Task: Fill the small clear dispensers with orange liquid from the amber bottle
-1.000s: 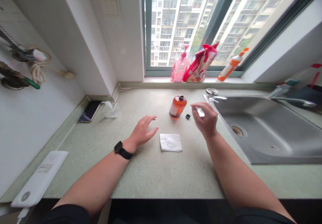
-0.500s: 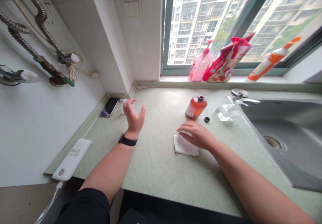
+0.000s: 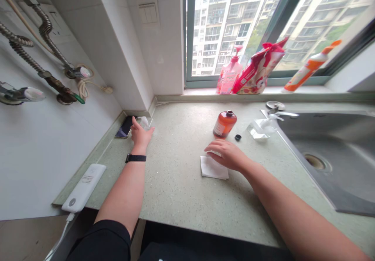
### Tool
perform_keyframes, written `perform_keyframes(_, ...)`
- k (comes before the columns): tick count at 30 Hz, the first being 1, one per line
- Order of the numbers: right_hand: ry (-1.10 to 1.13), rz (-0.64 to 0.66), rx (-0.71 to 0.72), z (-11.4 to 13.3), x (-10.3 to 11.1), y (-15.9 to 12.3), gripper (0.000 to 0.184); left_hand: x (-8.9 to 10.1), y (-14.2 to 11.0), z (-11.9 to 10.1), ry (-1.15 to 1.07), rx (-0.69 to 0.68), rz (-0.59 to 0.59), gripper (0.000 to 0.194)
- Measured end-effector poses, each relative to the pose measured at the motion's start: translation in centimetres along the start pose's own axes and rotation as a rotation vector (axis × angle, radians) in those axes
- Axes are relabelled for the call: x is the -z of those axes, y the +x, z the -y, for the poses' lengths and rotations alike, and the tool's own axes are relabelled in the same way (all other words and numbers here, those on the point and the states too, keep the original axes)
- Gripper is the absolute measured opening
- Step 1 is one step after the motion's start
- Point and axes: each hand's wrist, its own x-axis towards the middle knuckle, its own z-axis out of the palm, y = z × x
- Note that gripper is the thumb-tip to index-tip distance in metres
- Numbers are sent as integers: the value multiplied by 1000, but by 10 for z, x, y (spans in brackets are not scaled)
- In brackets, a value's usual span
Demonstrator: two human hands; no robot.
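Observation:
My left hand (image 3: 141, 136) is open, thumb and fingers apart, at a small clear and whitish object (image 3: 144, 122) near the wall corner. The hand partly covers that object, and its kind and whether I touch it do not show clearly. Just left of the fingers lies a dark phone (image 3: 123, 127). My right hand (image 3: 227, 154) hovers or rests over a folded white paper tissue (image 3: 213, 169), fingers loosely stretched and holding nothing. Behind it stands an uncapped amber bottle (image 3: 225, 125) with a pale label. Its black cap (image 3: 238, 137) lies beside it.
A clear pump bottle (image 3: 261, 129) stands by the sink (image 3: 345, 163) on the right. On the sill are a pink pump bottle (image 3: 229, 75), a red bag (image 3: 258, 71) and an orange-white bottle (image 3: 306, 72). A white power bank (image 3: 84, 186) with a cable lies at the left counter edge.
My left hand has moved left and down to the small clear object, fingers still apart. My right hand stays over the tissue. The whole view has shifted slightly.

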Motion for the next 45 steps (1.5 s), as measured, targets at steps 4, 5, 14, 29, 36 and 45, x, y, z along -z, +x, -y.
perform_keyframes(4, -15, 1, 4, 0, 1, 0, 17, -3, -1, -8, -33, -38, 6, 114)
perform_keyframes(5, -20, -8, 6, 1, 1, 0, 17, -5, -2, -10, -66, -80, 4, 113)
perform_keyframes(14, -4, -291, -81, 6, 2, 2, 18, -15, -49, -50, -156, -702, 115, 108)
perform_keyframes(29, -104, -535, -71, 33, 2, 10, 33, -10, -110, -93, -62, -1110, 340, 64)
perform_keyframes(36, -166, -588, -114, 39, -6, 16, 35, -14, -117, -97, -72, -1175, 335, 59)
perform_keyframes(45, -161, -590, -126, 36, -14, 17, 37, -16, -118, -96, -47, -1170, 333, 59)
